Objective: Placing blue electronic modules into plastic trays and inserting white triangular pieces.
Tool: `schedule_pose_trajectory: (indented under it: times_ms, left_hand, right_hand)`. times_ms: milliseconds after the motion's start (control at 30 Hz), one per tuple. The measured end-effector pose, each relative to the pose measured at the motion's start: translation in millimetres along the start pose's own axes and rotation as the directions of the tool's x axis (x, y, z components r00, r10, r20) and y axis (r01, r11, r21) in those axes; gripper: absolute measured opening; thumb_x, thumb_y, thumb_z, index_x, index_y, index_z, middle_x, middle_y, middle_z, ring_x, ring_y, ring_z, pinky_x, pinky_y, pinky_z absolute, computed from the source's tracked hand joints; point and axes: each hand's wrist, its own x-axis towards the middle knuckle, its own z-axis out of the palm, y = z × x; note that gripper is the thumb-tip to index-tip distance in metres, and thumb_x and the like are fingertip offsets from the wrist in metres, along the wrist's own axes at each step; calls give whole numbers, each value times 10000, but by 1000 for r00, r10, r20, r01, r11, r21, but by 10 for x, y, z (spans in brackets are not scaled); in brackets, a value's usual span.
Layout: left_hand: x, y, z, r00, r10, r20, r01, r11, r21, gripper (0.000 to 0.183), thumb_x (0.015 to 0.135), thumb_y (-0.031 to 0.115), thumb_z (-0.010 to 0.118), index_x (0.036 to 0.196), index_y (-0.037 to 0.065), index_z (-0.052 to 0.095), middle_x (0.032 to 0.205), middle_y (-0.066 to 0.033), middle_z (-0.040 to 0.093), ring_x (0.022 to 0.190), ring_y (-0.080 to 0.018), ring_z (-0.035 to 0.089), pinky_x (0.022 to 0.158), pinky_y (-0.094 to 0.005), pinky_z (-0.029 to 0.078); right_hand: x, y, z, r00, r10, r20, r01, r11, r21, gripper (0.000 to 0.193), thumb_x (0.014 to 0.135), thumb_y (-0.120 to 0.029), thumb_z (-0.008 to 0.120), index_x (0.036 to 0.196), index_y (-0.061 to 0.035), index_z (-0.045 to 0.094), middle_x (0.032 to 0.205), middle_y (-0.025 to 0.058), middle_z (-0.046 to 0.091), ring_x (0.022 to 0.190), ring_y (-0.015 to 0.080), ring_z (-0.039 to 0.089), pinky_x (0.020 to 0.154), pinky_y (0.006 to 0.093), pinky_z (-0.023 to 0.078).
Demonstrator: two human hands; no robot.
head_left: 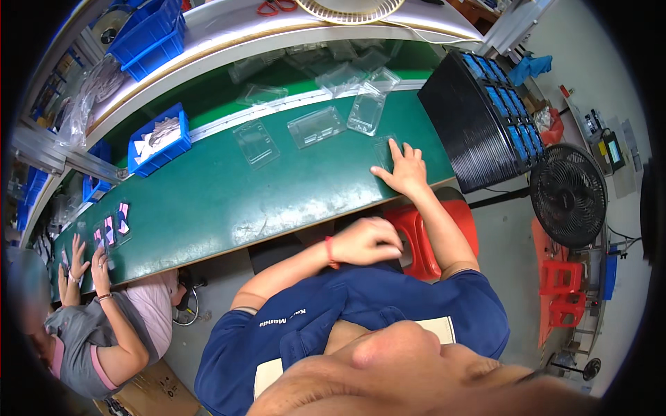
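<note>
Co-worker's hands (87,260) at the far left press on small pink-and-dark packs (114,225) lying on the green table (208,201). Next along, a blue bin (159,142) of white pieces sits at the table's back edge, with a larger blue crate (149,31) on the white shelf above. Toward the middle, clear plastic clamshells (316,127) lie scattered on the green surface, well apart from one another. The left hand (364,241) is curled into a loose fist below the table's near edge, over the lap; whether it pinches anything I cannot tell, since the fingers fold inward. The right hand (402,170) lies spread and flat, fingers fanned, on a clear tray (385,149) near the table's right end; the tray is faint against the green, so its outline is only probably as marked. Beside it stands a black stack of trays (479,125), then a black fan (569,195) on the floor.

To take that tray cleanly, it seems best to keep the palm light, draw it toward the near edge with the fingertips, and lift it there, since thin clear plastic buckles under pressure
</note>
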Motion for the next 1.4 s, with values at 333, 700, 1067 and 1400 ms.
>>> schedule_pose_trajectory:
  times_ms: [333,700,1067,1400]
  left_hand:
    - [674,216,876,874,50,484,293,740,-606,195,906,93,605,1071,-5,575,927,-35,649,824,-66,611,712,-226,494]
    - [452,-480,1198,909,-323,263,415,750,-515,172,865,119,666,793,-5,571,680,-25,583,659,-67,514,597,-268,437]
    - [-372,-282,-757,867,58,-494,333,672,662,75,731,108,700,776,73,651,783,-88,634,753,-299,587,693,-400,480]
    - [-186,-973,-1506,849,-34,-527,515,273,812,121,743,128,681,804,77,589,835,-71,584,888,-275,557,779,-390,441]
  right_hand:
    - [579,266,-455,866,-252,431,-10,854,520,479,788,-157,610,1240,0,577,899,124,684,766,178,661,657,303,550]
    - [408,4,-592,953,-273,132,147,797,585,113,819,-106,630,824,7,635,695,71,654,666,157,662,572,293,522]
    - [-205,-733,249,862,-249,-442,291,956,28,264,724,-284,736,789,-64,605,827,104,593,785,272,597,644,400,504]
    - [-256,-847,316,838,-280,-468,342,938,50,294,743,-254,715,945,-54,640,1066,150,582,983,327,516,817,460,401]
